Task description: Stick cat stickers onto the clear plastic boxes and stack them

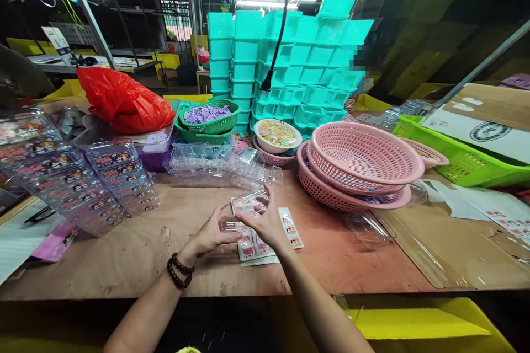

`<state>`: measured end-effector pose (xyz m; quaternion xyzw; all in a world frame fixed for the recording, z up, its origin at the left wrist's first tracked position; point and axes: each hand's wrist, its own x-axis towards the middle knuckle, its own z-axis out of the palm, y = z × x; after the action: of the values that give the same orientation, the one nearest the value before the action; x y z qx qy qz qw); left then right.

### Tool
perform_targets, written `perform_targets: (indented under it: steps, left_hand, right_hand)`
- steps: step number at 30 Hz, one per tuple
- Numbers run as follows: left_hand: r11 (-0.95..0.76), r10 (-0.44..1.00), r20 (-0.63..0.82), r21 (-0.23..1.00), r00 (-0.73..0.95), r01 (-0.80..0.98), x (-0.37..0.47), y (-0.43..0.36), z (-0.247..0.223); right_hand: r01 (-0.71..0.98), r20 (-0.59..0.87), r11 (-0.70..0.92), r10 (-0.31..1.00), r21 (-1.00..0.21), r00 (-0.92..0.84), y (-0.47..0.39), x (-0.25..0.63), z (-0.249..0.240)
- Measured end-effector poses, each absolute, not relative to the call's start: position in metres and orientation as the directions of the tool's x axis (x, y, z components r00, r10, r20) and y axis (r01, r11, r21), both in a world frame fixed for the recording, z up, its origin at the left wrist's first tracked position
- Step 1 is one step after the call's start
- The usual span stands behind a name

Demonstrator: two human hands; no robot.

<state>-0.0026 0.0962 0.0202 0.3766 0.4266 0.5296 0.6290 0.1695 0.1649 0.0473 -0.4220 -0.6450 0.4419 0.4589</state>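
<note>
Between my two hands is a small clear plastic box (250, 205), tilted, with pink showing in or on it. My left hand (212, 230), below a dark beaded bracelet (180, 271), grips its left side. My right hand (268, 223) has thumb and fingers about its right side and top. Under the hands lie sticker sheets (247, 251) with pink print and cartoon animals, partly hidden by my right hand. Another sticker sheet (291, 228) lies just right of that hand.
Labelled clear boxes (120, 176) stand stacked at left, near a red bag (124, 102). Unlabelled clear boxes (202, 165) lie behind my hands. Pink baskets (304, 176), a white bowl (269, 146), a green basket (227, 121), teal bins (306, 60) and cardboard (422, 253) surround the work area.
</note>
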Motion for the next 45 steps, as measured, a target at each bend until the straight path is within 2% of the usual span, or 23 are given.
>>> perform_targets:
  steps: [4, 7, 11, 15, 26, 33, 37, 41, 45]
  left_hand:
    - [0.092, 0.995, -0.103, 0.909, -0.004, -0.405, -0.002, 0.091, 0.017]
    - [0.026, 0.998, -0.046, 0.913, -0.039, -0.407, -0.005, 0.088, 0.016]
    - [0.015, 1.0, -0.014, 0.928, 0.005, -0.373, -0.014, 0.085, 0.014]
    - [0.03, 0.999, -0.017, 0.95, 0.046, -0.31, -0.031, 0.084, 0.008]
    - [-0.076, 0.997, 0.069, 0.982, -0.045, -0.172, -0.081, 0.089, -0.017]
    - [-0.023, 0.995, 0.038, 0.987, -0.094, 0.158, -0.111, 0.09, -0.024]
    - [-0.008, 0.991, 0.043, 0.964, -0.124, 0.267, -0.117, 0.087, -0.025]
    - [-0.019, 0.995, 0.043, 0.969, -0.094, 0.245, -0.117, 0.086, -0.031]
    - [-0.039, 0.991, 0.069, 0.967, -0.114, 0.253, -0.119, 0.088, -0.035]
  right_hand:
    - [0.03, 0.162, 0.174, 0.958, -0.984, -0.238, 0.149, 0.156, 0.035]
    - [-0.061, 0.164, 0.153, 0.925, -0.986, -0.342, 0.147, 0.156, 0.031]
    - [-0.188, 0.123, 0.039, 0.88, -0.981, -0.458, 0.151, 0.158, 0.03]
    - [-0.145, 0.098, 0.025, 0.845, -0.989, -0.525, 0.161, 0.154, 0.028]
    - [-0.06, 0.121, 0.109, 0.725, -0.992, -0.678, 0.18, 0.108, 0.001]
    - [0.077, 0.068, 0.185, 0.667, -0.98, -0.742, 0.186, 0.097, -0.013]
    - [0.117, 0.083, 0.267, 0.635, -0.957, -0.768, 0.185, 0.098, -0.007]
    - [0.116, 0.129, 0.336, 0.625, -0.935, -0.77, 0.184, 0.098, -0.004]
    - [0.145, 0.105, 0.341, 0.617, -0.929, -0.78, 0.185, 0.097, -0.004]
